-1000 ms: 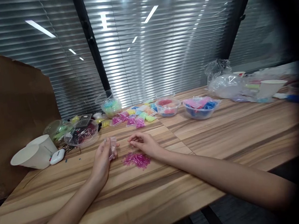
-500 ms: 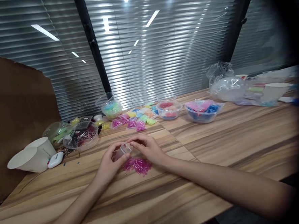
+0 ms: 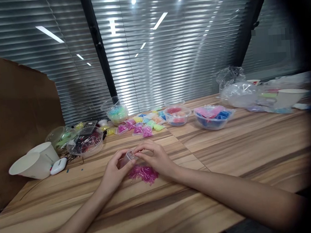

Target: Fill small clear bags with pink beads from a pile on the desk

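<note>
My left hand (image 3: 114,172) is closed around a small clear plastic bag (image 3: 128,156), its mouth facing up and to the right. At that mouth, the thumb and fingertips of my right hand (image 3: 156,159) pinch together on the bag's edge. Just below both hands lies a loose pile of short magenta tube beads (image 3: 145,174) on the wooden table (image 3: 226,154). Whether any beads are inside the bag I cannot tell, since my left fingers cover much of it.
Behind my hands lie several small bead packets (image 3: 147,131). Clear bowls hold red pieces (image 3: 177,120), blue and pink packets (image 3: 215,123) and dark red beads (image 3: 85,149). At left stand paper cups (image 3: 27,168), a white case (image 3: 58,166) and a cardboard panel (image 3: 20,103); crumpled plastic (image 3: 238,94) lies right.
The bag's mouth looks narrower, and my right fingertips have closed in on its edge. My left hand keeps its hold. The whole view has shifted slightly.
</note>
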The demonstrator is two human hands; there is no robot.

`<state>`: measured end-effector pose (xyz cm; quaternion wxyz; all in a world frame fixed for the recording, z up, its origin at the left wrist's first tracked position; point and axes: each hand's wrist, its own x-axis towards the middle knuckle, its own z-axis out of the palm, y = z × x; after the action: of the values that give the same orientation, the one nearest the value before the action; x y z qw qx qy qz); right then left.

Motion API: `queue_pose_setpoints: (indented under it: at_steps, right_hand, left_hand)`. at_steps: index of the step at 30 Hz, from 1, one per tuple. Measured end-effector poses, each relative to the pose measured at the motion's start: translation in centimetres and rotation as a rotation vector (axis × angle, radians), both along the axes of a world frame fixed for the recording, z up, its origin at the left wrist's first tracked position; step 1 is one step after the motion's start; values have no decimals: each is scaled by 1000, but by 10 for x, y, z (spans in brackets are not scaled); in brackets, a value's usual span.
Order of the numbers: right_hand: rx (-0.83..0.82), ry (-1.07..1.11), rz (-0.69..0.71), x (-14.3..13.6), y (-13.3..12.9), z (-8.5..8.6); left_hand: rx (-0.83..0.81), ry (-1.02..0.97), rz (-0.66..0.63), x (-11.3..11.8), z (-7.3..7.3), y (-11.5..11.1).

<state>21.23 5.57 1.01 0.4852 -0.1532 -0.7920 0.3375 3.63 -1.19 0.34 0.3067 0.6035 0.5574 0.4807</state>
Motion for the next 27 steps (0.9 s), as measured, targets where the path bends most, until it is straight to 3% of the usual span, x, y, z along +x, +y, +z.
queue_pose_setpoints:
  at_steps: [7,12,19,24,27]
  right_hand:
    - [86,-18,69,-1,0,-4]
    - [3,-19,11,0,-1,-1]
    - [27,-52,21,1,4,-1]
    - [-55,-332,-41,-1,13,-13]
    - [42,-519,111,-1,12,-18]
  left_hand:
    - [4,-52,-3,3,0,-1]
    - [6,-93,-15,6,2,-2]
    - [14,-172,115,6,6,-1]
    - [29,-281,300,-3,3,3]
    - [29,-454,347,-7,-2,5]
